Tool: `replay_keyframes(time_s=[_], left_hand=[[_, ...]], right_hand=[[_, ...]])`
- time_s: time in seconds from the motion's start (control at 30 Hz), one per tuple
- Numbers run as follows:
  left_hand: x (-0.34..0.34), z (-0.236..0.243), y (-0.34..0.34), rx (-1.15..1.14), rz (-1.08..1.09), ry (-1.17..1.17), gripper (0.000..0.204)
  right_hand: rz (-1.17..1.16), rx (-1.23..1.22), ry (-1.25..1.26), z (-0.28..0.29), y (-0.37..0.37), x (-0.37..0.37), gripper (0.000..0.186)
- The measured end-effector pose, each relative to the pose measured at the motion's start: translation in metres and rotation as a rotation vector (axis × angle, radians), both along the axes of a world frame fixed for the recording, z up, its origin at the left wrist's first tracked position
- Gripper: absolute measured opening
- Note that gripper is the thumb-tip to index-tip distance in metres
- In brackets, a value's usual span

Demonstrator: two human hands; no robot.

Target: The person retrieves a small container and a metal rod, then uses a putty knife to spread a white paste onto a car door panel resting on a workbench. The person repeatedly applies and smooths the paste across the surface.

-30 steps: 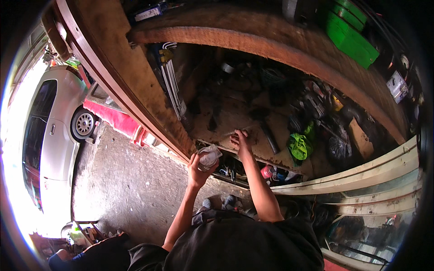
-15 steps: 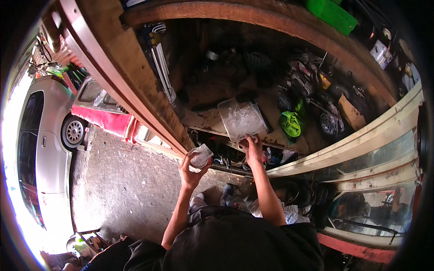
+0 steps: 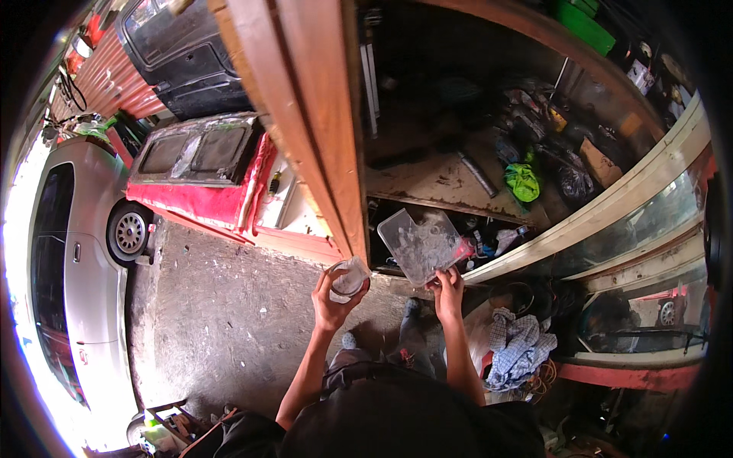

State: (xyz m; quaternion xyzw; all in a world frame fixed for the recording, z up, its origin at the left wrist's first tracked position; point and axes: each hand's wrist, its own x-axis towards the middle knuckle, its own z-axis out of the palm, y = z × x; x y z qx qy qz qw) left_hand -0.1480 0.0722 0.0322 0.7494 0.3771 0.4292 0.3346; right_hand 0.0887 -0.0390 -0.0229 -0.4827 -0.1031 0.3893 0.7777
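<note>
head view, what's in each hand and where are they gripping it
The left hand holds a small clear jar around its side. The right hand grips a clear plastic tray by its near bottom edge.

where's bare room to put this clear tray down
Bare patches: the concrete floor between the silver car and your left hand, and the near end of the wooden shelf. Crowded: the shelf's far end around the green bag.

Clear tray (image 3: 422, 246) now off shelf
</note>
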Motion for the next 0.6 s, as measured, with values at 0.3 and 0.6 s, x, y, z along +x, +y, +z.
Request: replay_keyframes(time_s=[0.3, 0.6], left_hand=[[-0.103, 0.000, 0.001, -0.005, 0.188, 0.005, 0.047], [-0.157, -0.001, 0.047, 0.011, 0.409, 0.003, 0.043]], right_hand=[[0.227, -0.086, 0.009, -0.019, 0.017, -0.104, 0.012], [0.445, -0.087, -0.171, -0.008, 0.120, -0.155, 0.018]])
